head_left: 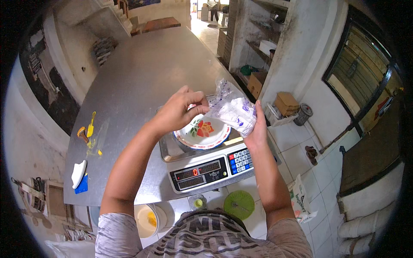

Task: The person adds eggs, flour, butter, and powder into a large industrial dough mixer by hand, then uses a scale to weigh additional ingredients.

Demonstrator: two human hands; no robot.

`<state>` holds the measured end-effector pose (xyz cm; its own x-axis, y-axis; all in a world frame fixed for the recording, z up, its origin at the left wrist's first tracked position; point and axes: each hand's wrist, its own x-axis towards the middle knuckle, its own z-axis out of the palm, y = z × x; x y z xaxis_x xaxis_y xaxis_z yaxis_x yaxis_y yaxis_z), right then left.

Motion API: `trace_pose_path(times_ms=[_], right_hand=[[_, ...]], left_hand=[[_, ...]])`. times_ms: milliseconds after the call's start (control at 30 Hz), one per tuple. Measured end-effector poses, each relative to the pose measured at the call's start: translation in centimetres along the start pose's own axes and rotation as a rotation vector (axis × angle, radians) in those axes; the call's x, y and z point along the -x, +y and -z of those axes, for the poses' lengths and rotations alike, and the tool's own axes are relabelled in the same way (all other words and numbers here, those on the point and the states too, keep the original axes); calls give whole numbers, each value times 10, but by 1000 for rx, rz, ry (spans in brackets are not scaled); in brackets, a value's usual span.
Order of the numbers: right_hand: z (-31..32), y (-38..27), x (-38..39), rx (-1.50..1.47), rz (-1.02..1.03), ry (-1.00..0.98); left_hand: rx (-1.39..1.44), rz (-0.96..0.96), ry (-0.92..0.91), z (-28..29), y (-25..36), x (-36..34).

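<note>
A clear plastic bag of white powder with purple print (pixel 236 112) is held tilted over a white enamel bowl with a red flower (pixel 202 134). My right hand (pixel 257 129) grips the bag's right side from below. My left hand (pixel 185 109) has its fingers pinched at the bag's left edge, above the bowl. The bowl sits on the steel pan of a digital scale (pixel 234 178), which has a display and keypad, near the front edge of the steel table (pixel 120 77).
At the left lie a yellow scraper (pixel 91 124), a wooden-handled tool (pixel 82 133) and white and blue scrapers (pixel 79 174). Below stand a bucket (pixel 146 217) and green round object (pixel 238 205). Shelves, boxes (pixel 286 103), a metal can (pixel 303 114) and sandals line the right; someone stands in the far doorway.
</note>
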<state>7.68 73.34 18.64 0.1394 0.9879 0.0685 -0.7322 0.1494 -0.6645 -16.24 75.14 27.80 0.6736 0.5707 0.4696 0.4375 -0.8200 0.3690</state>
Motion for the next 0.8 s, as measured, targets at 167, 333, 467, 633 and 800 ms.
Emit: trace_pose_path(times_ms=[167, 333, 467, 633, 800], right_hand=[[10, -16, -9, 105, 48, 66], [7, -17, -11, 294, 122, 54], [6, -9, -7, 450, 162, 31], [-13, -16, -1, 725, 204, -68], [-34, -23, -12, 1034, 378, -159]], left_hand=[[-13, 138, 170, 6, -15, 0], [220, 300, 206, -23, -16, -15], [632, 455, 219, -46, -32, -20], [524, 426, 85, -51, -36, -1], [338, 426, 143, -38, -38, 10]])
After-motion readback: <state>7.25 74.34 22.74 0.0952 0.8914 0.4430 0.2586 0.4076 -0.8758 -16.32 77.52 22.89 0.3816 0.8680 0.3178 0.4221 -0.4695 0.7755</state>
